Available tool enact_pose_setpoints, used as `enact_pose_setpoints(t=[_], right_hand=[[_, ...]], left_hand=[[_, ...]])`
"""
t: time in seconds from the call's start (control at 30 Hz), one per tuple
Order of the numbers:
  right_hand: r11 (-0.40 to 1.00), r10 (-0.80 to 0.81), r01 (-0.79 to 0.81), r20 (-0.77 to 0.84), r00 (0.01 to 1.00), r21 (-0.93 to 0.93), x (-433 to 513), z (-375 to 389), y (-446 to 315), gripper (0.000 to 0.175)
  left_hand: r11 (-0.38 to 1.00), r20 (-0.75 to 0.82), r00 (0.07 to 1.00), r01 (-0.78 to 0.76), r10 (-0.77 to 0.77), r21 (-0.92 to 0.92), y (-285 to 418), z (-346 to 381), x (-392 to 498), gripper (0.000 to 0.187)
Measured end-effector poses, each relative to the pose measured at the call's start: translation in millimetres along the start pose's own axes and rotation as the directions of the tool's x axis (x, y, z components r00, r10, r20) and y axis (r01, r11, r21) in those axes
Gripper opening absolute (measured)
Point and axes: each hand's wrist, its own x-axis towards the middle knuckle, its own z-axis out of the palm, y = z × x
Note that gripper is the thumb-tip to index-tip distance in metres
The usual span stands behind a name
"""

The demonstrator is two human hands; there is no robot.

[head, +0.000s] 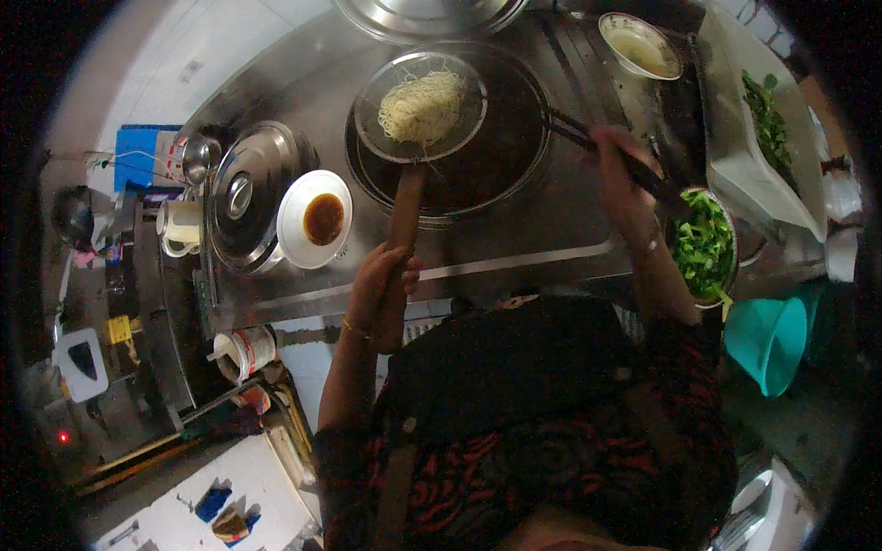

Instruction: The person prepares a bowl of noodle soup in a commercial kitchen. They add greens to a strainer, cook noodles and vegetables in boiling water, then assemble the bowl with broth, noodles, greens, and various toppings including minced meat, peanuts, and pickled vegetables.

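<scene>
My left hand (386,275) grips the wooden handle (405,206) of a round wire-mesh strainer (368,113). A clump of pale noodles (424,103) lies in the strainer, which is over the left part of a large round pot (482,172) of dark liquid set in the steel counter. Long dark chopsticks (572,129) are in my right hand (623,182), their tips at the pot's right rim. Left of the pot is a white bowl (293,220) with brown sauce (324,219) in it.
A steel lid (262,158) rests at the left, and another (434,14) behind the pot. Chopped greens (703,237) fill a bowl by my right forearm. Beyond are a patterned bowl (641,45), a white bin with leafy greens (772,131) and a teal plastic container (765,344).
</scene>
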Motion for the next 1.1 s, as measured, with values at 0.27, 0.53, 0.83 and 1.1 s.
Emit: enact_pose_setpoints(t=[0.27,0.53,0.83,1.1], right_hand=[[0.786,0.542,-0.468,-0.085,0.836,0.405,-70.8,-17.2,-72.6,0.019],[0.331,0.785,-0.404,-0.012,0.619,0.853,-72.0,89.3,-22.9,0.027],[-0.071,0.904,-0.363,0.213,0.37,0.929,-122.3,45.3,45.2,0.032],[0.028,0.748,-0.3,0.179,0.639,0.953,-5.3,4.9,2.8,0.027]], left_hand=[[0.997,0.225,0.974,-0.019,0.002,0.072,19.2,-33.6,44.7,0.014],[0.982,0.344,0.937,-0.004,-0.063,0.191,49.8,-55.0,35.2,0.016],[0.992,0.41,0.909,0.02,-0.071,0.127,63.7,-84.4,35.2,0.015],[0.975,0.224,0.971,-0.13,0.087,0.181,41.0,-70.8,-2.3,0.016]])
